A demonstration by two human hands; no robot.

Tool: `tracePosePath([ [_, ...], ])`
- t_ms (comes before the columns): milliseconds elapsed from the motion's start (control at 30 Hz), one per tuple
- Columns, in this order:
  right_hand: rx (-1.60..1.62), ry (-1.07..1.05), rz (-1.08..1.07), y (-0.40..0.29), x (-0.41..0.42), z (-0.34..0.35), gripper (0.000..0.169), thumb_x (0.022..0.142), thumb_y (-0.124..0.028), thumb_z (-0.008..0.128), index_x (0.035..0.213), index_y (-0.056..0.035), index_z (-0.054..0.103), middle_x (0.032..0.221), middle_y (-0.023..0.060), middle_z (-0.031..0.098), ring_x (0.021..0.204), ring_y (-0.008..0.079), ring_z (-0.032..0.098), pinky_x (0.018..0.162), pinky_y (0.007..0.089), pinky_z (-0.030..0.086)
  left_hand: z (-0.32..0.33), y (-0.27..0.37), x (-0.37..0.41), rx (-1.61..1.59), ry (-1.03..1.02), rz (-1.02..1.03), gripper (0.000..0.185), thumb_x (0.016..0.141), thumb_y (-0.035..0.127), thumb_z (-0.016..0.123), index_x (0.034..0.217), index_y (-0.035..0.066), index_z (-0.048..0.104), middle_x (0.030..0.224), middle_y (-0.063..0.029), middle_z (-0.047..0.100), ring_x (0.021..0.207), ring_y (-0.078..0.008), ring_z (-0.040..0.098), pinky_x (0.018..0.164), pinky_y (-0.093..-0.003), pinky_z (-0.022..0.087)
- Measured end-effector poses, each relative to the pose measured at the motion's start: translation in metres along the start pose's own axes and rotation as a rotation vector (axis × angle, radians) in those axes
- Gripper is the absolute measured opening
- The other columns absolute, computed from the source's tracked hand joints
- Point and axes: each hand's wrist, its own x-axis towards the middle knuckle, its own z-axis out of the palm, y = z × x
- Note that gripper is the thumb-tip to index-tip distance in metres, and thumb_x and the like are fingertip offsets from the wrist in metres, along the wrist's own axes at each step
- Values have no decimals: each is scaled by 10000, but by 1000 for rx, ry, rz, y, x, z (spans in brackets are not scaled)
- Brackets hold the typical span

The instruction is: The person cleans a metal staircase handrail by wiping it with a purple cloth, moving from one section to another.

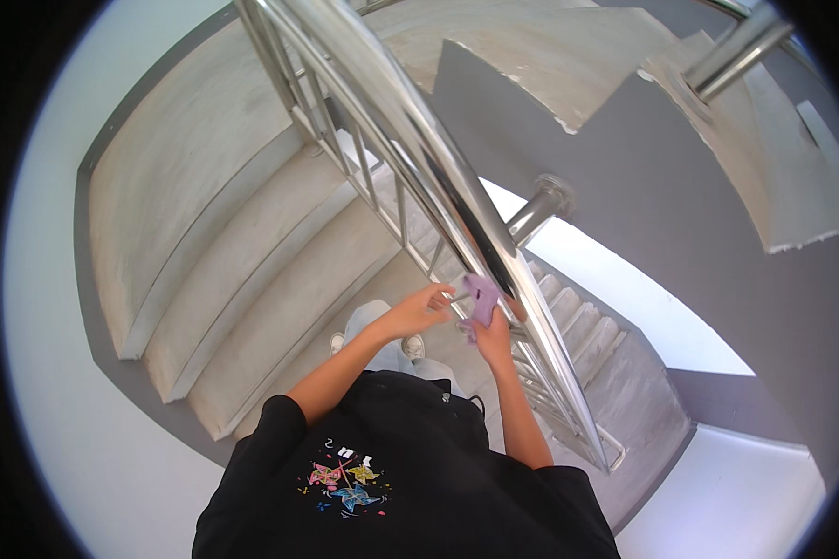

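Observation:
A crumpled purple cloth is held in my right hand, close beside the polished metal handrail. Just left of the cloth is my left hand, its fingers apart and curled a little, with nothing in them. A small gap shows between that hand and the cloth. Whether the cloth touches the rail I cannot tell. The handrail runs diagonally from the top of the view down to the lower right, with thinner metal bars below it.
Curved concrete steps rise at the left. A metal bracket joins the handrail to the grey stair side. More steps lie beyond the railing, and a metal post stands at the upper right.

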Motion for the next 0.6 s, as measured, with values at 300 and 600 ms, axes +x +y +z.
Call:
tracePosePath([
  [300, 210, 85, -204, -74, -61, 14, 658, 883, -139, 689, 1416, 7, 332, 1300, 184, 491, 1212, 275, 519, 1010, 386, 429, 45, 26, -7, -633, -198, -174, 785, 897, 270, 724, 1493, 35, 271, 1372, -111, 489, 1252, -211, 490, 1046, -353, 423],
  [600, -416, 296, -455, -110, -74, -57, 669, 817, -102, 695, 1426, -49, 423, 1433, 196, 397, 1315, 370, 410, 1119, 431, 304, 7, -8, 7, -856, 120, -240, 446, 950, 54, 560, 1371, 88, 415, 1232, -107, 592, 1112, -219, 616, 960, -419, 535],
])
